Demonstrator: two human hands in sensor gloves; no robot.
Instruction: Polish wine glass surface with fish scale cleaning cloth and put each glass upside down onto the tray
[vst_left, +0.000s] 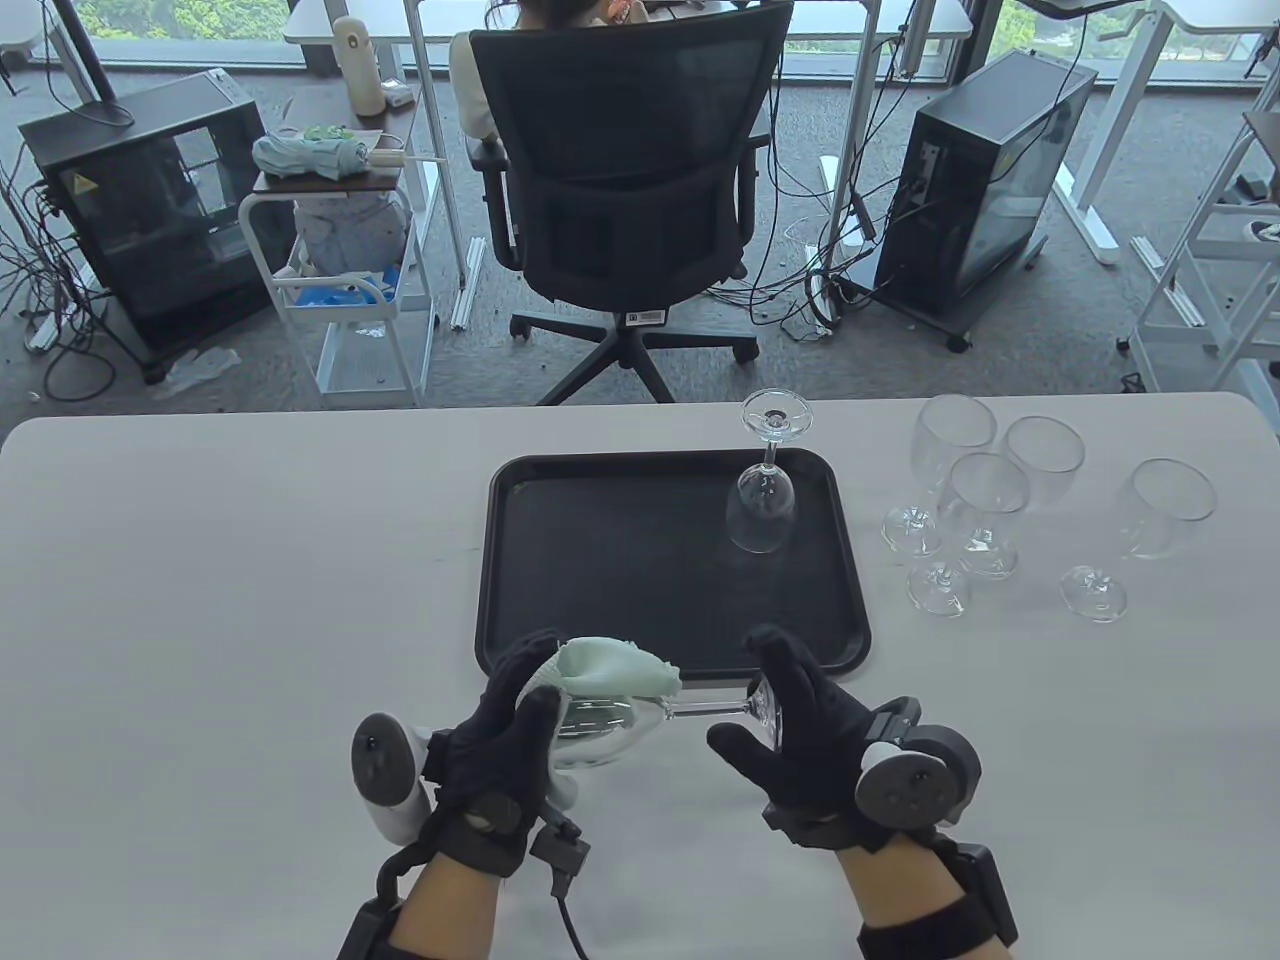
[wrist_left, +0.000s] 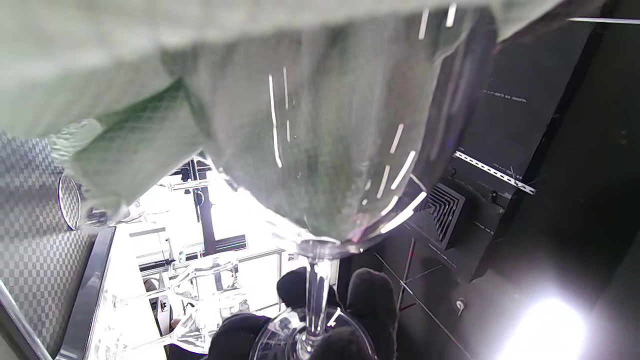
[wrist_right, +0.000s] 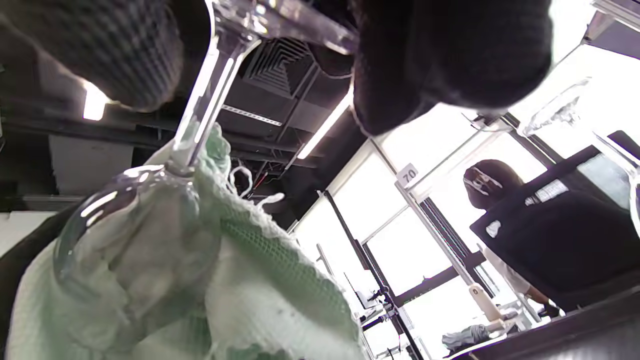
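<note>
A wine glass (vst_left: 640, 718) lies sideways above the table's near edge, held between both hands. My left hand (vst_left: 505, 735) wraps the pale green cleaning cloth (vst_left: 612, 668) round its bowl (wrist_left: 345, 150). My right hand (vst_left: 800, 735) grips the foot (vst_left: 765, 705) with curled fingers (wrist_right: 450, 55); the stem (wrist_right: 200, 110) runs down into the cloth (wrist_right: 240, 280). On the black tray (vst_left: 600, 570), one glass (vst_left: 765, 500) stands upside down in the far right corner. Several upright glasses (vst_left: 985, 500) wait on the table right of the tray.
Behind the table are an office chair (vst_left: 620, 190) with a seated person, two computer towers (vst_left: 985, 190) and a white cart (vst_left: 350, 290). The tray's left and middle parts hold nothing.
</note>
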